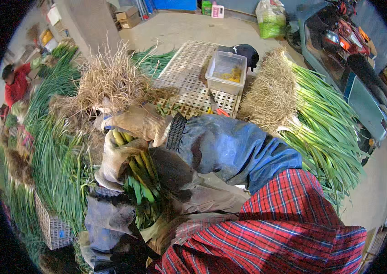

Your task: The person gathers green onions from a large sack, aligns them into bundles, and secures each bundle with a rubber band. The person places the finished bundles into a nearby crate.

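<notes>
My left hand, in a soiled work glove, is closed around the green stalks of a bunch of leek-like plants. Just above it, my right hand, also gloved, grips the same bunch near its pale lower ends, with something blue at its fingers. The bunch's long tan roots fan out away from me, and its leaves hang toward my lap. A clear plastic tub holding yellow bands stands on an upturned perforated plastic crate. A tool with red-orange handles lies at the crate's near edge.
Bundled green plants with roots are piled at right, beside a three-wheeled vehicle. More long green plants heap up at left over a plastic crate. A person in red is at far left. A concrete pillar stands ahead.
</notes>
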A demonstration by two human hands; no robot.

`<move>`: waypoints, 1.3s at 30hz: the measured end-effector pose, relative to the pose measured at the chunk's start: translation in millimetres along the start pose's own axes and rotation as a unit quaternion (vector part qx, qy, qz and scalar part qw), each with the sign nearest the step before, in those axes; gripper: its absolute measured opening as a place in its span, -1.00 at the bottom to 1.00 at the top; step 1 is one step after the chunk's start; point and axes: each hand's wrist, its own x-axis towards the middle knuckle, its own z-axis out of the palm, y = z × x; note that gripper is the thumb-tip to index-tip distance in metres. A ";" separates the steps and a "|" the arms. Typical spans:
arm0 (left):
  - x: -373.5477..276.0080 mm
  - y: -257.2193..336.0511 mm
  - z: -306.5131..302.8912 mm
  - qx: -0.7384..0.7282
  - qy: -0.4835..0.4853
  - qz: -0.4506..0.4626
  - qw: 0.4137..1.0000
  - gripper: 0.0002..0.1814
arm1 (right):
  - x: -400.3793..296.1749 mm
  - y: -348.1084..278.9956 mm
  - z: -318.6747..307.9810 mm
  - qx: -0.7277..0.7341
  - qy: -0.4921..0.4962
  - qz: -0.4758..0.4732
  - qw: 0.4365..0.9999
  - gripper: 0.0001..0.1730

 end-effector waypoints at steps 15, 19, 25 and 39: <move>34.9 -76.4 -66.3 -0.036 -0.040 -0.136 0.989 -0.59 | -81.9 202.2 -234.9 0.091 -0.030 0.431 0.897 -0.52; 30.4 -58.1 -48.2 0.231 -0.102 0.075 0.965 -0.46 | -114.4 250.5 -283.6 -0.285 -0.075 0.562 0.773 -0.53; 27.8 -57.9 -43.3 0.129 0.025 -0.128 0.983 -0.35 | -140.4 279.0 -246.0 -0.441 -0.287 0.473 0.706 -0.57; 40.0 -33.1 -6.5 0.052 0.024 -0.134 0.989 -0.46 | -174.1 315.9 -243.6 -0.432 -0.266 0.507 0.697 -0.61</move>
